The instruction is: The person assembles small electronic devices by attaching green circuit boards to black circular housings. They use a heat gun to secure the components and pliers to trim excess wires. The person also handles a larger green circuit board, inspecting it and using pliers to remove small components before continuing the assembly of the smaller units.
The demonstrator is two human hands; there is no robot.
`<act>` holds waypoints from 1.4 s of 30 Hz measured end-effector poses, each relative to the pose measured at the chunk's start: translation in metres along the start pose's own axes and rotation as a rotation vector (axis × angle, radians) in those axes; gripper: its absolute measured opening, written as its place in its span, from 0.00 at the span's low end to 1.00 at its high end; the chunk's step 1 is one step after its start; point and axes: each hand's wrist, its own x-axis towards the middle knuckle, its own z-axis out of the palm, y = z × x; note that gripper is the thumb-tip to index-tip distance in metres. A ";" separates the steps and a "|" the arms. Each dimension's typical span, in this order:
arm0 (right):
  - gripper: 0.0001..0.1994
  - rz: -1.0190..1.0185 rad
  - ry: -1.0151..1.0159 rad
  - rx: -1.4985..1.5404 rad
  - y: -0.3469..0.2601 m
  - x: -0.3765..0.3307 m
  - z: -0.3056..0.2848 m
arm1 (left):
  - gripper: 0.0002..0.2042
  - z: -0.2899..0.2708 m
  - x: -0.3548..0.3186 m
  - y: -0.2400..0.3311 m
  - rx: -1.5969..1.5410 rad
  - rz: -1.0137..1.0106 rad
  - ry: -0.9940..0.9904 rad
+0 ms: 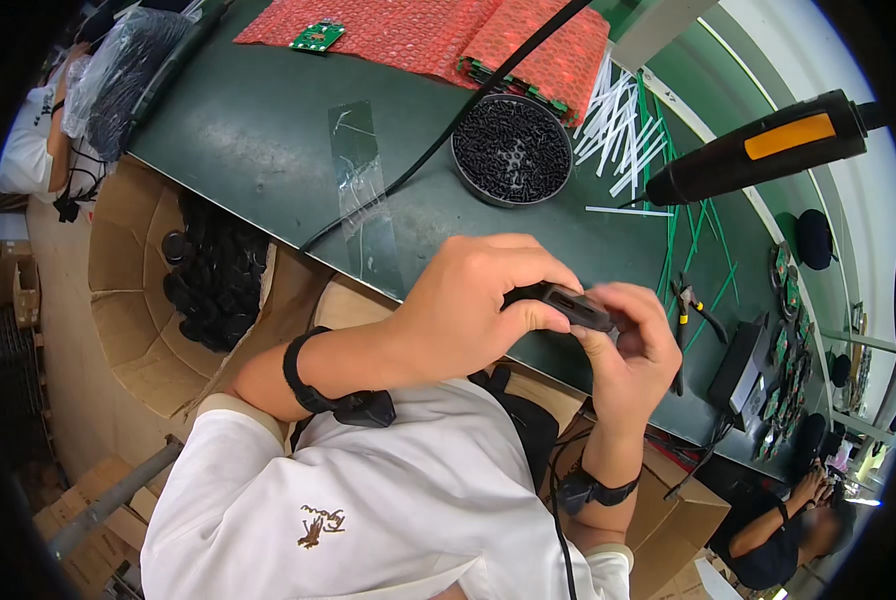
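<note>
My left hand [478,305] and my right hand [630,355] together hold a small black plastic part [568,303] just above the near edge of the dark green bench [258,140]. The left fingers wrap over its left end; the right thumb and fingers pinch its right end. Each wrist wears a black strap. A round tin of small black screws [513,148] sits on the bench beyond my hands.
A black and orange power screwdriver [768,145] hangs at the right. Red bubble wrap [418,30] with a green circuit board [317,36], white sticks [623,125], green ties, and pliers [690,305] lie on the bench. A cardboard box of black parts [213,280] stands left. Other people sit at far left and lower right.
</note>
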 end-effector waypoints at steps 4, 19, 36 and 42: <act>0.14 -0.094 -0.042 -0.057 0.002 0.000 0.000 | 0.13 -0.002 0.001 0.003 -0.054 -0.011 -0.015; 0.12 -0.060 -0.037 0.055 0.012 0.001 -0.003 | 0.15 0.007 0.000 -0.002 0.021 0.048 0.021; 0.20 -0.164 -0.214 -0.435 0.007 -0.006 -0.018 | 0.28 0.016 -0.020 -0.009 0.508 0.193 -0.134; 0.22 -0.016 -0.262 -0.365 -0.004 0.013 -0.032 | 0.21 0.007 -0.014 -0.004 0.437 0.220 -0.124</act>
